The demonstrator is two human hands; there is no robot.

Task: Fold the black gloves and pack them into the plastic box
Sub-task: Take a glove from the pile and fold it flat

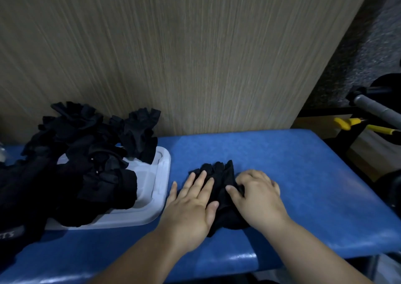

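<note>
A black glove (219,175) lies on the blue padded bench (303,175) in front of me. My left hand (193,203) presses flat on its left side, fingers straight and spread. My right hand (256,194) rests on its right side with fingers curled, pinching a fold of the fabric. To the left, a heap of black gloves (82,153) covers most of a white plastic lid or tray (160,175). I cannot make out a plastic box itself.
A wood-grain panel (195,55) rises right behind the bench. Past the bench's right edge stand a black frame, a grey bar (373,107) and yellow-handled tools (347,123). The bench's front edge runs just under my forearms.
</note>
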